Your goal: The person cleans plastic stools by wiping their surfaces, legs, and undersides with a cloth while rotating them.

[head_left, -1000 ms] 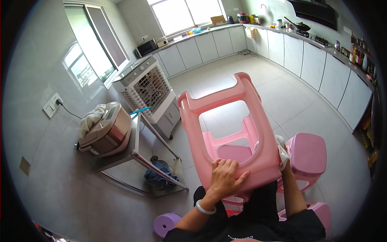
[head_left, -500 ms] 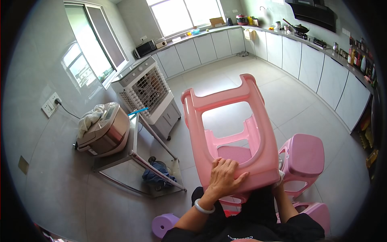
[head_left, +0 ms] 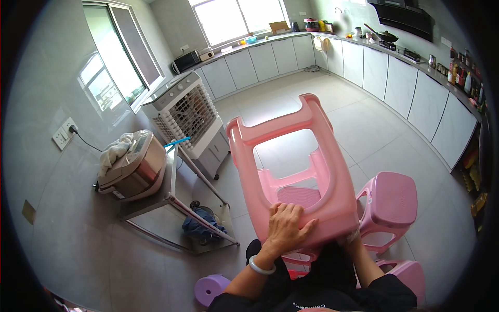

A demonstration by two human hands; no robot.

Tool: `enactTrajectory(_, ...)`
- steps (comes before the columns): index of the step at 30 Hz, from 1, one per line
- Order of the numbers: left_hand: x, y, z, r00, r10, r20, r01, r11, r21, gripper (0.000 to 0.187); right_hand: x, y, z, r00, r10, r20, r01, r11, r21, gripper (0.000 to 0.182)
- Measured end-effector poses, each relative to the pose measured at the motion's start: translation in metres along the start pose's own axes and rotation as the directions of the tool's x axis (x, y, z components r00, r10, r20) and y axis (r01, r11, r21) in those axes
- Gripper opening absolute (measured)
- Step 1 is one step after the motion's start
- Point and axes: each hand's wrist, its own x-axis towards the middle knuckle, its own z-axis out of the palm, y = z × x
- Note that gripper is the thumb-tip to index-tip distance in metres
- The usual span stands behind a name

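A large pink plastic stool (head_left: 332,221) is tipped on its side before me, its legs pointing away and a big opening in its near side panel. Through that opening shows part of its ribbed underside. My left hand (head_left: 286,226), with a pale bangle at the wrist, is closed over the near rim of the opening. Low on the stool's right side, my right hand (head_left: 351,244) is mostly hidden behind the corner. A bit of white cloth (head_left: 343,239) shows at its fingers, pressed against the plastic.
Pink stools (head_left: 395,200) stand to my right, and a purple round stool (head_left: 212,289) at lower left. A metal rack (head_left: 171,202) carries a rice cooker (head_left: 136,169). Behind it is an air cooler (head_left: 191,117). Counters (head_left: 260,58) line the far walls.
The pink stool has tilted and shifted slightly left. My right hand has moved down and left along its side, leaving less white cloth visible. My left hand keeps its hold on the rim.
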Motion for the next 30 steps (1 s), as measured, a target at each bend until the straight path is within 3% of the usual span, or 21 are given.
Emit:
enactTrajectory(13,-0.009,0.007,-0.003,0.997,-0.019,-0.072,0.019,1.000,0.005,0.043,0.035,0.024,-0.003,0.994,0.045,0.102,-0.070,0.963,0.262,0.029)
enactTrajectory(16,-0.010,0.004,-0.010,0.996,-0.087,-0.027,0.083,0.989,-0.121,0.041,0.036,0.027,-0.007,0.997,0.017,0.070,-0.037,0.952,0.303,0.027)
enactTrajectory(19,-0.014,0.000,-0.014,0.994,-0.078,-0.073,0.066,0.986,-0.152,0.038,0.039,0.032,-0.020,0.999,-0.049,-0.015,0.051,0.936,0.349,0.026)
enactTrajectory(22,-0.017,-0.006,-0.024,0.981,-0.180,-0.065,0.154,0.942,-0.298,0.030,0.046,0.032,-0.035,0.976,-0.153,-0.152,0.197,0.918,0.345,0.024)
enactTrajectory(23,-0.018,-0.012,-0.023,0.981,-0.154,-0.120,0.111,0.945,-0.309,0.032,0.050,0.030,-0.044,0.973,-0.169,-0.158,0.215,0.913,0.347,0.024)
enactTrajectory(26,-0.030,-0.041,-0.008,0.951,-0.298,-0.083,0.218,0.835,-0.505,0.025,0.069,0.000,-0.077,0.959,-0.223,-0.176,0.273,0.895,0.353,0.026)
enactTrajectory(29,-0.044,-0.059,0.011,0.919,-0.366,-0.144,0.197,0.745,-0.637,0.026,0.083,-0.032,-0.090,0.972,-0.208,-0.107,0.230,0.774,0.589,0.029)
enactTrajectory(30,-0.052,-0.068,0.019,0.910,-0.390,-0.142,0.201,0.713,-0.672,0.029,0.083,-0.033,-0.090,0.989,-0.117,-0.091,0.147,0.708,0.690,0.026)
